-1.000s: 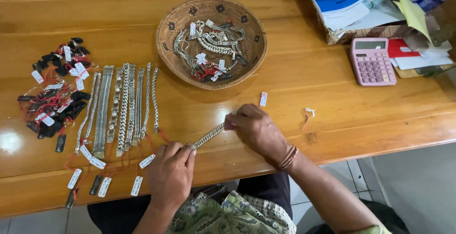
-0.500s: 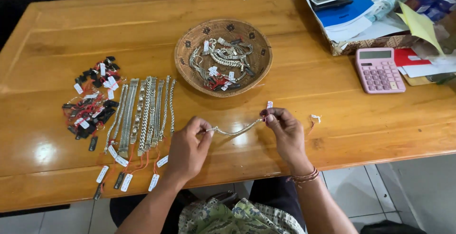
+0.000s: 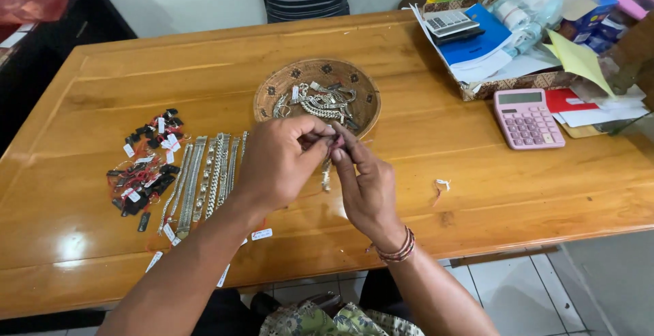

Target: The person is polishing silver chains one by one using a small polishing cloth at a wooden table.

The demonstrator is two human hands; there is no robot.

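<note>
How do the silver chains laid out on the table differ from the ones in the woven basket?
The chains on the table lie straight, side by side in a row; the chains in the basket sit tangled in a heap. The table chains rest on bare wood; the others lie inside the round woven basket. Both are silvery and carry small white tags. Both hands pinch one more chain that hangs between them.

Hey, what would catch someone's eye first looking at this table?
Two hands meet at the middle: the left hand and right hand pinch a silver chain that dangles between them. Behind them sits a woven basket of silver jewellery; left lies a row of silver bracelets.
</note>
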